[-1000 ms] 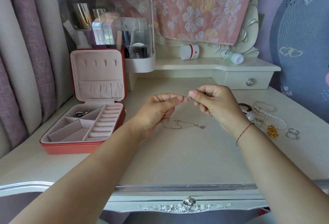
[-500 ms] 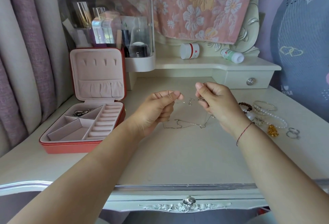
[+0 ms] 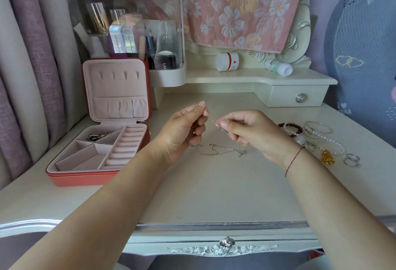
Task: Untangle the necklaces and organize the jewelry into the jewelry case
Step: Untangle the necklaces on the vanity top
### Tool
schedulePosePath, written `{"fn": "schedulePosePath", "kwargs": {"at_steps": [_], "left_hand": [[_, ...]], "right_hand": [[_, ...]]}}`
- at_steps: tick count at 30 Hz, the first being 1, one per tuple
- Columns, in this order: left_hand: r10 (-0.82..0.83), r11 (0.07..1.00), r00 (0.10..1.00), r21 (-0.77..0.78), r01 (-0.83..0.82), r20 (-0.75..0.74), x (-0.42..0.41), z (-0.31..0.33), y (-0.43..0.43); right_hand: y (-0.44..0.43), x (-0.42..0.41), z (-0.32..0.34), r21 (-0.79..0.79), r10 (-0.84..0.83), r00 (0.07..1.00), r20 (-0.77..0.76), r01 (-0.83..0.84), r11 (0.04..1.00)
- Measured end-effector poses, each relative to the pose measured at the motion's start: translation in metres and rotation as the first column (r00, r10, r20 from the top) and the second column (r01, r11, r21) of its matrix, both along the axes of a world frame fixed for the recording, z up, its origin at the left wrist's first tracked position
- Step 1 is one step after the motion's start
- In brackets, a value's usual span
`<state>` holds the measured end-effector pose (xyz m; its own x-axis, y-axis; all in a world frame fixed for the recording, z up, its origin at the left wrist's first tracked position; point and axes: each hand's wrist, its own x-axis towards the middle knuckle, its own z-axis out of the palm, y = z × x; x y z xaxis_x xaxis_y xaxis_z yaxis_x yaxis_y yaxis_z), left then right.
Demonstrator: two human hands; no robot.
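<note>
L grip (image 3: 182, 134) up, R grip (image 3: 252, 132) lower; chain (image 3: 211, 118) now taut (slanted).

I read this as a bedroom at home, seen at a dressing table. The cream surface (image 3: 214, 194) under the fingers (image 3: 201, 106) has carved rose trim and a knobbed drawer (image 3: 192, 240) on its near edge. Beyond the fingers rises a carved cream frame (image 3: 304, 16) draped with a floral cloth (image 3: 235, 8), with a cream jar (image 3: 227, 61) on the shelf (image 3: 235, 77) below it. Beyond and left of them, a clear cosmetics box (image 3: 128, 23) holds bottles and tubes, and pleated curtains (image 3: 32, 55) hang further left. An open jewelry case (image 3: 115, 89) sits left of the fingers. Bracelets (image 3: 317, 132) and rings (image 3: 351, 159) lie to their right.
</note>
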<state>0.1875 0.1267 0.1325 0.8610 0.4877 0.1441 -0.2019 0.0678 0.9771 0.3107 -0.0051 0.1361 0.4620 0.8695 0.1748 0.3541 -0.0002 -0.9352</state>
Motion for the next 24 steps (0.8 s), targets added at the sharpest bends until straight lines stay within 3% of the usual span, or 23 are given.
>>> {"fn": "schedulePosePath", "kwargs": {"at_steps": [8,16,20,24], "left_hand": [[0.122,0.992,0.992,0.017,-0.122,0.021,0.0038,-0.0032,0.0033],[0.044,0.992,0.997,-0.12,-0.036,0.068,0.0019,-0.0006,0.0026],[0.052,0.99,0.999,-0.133,-0.051,0.007,0.0025,0.0005,-0.0003],[0.051,0.999,0.992,0.0,-0.051,-0.115,0.0032,-0.0015,-0.0042]], "right_hand": [[-0.0014,-0.0001,-0.0007,-0.064,0.059,0.998,-0.023,-0.061,0.996],[0.0004,0.0007,-0.0038,-0.063,0.112,0.994,0.01,-0.112,0.992],[0.0006,0.0003,-0.0025,0.022,0.059,0.998,-0.024,-0.058,0.998],[0.0008,0.0014,-0.0004,0.113,-0.021,1.0,0.001,0.021,0.993]]}}
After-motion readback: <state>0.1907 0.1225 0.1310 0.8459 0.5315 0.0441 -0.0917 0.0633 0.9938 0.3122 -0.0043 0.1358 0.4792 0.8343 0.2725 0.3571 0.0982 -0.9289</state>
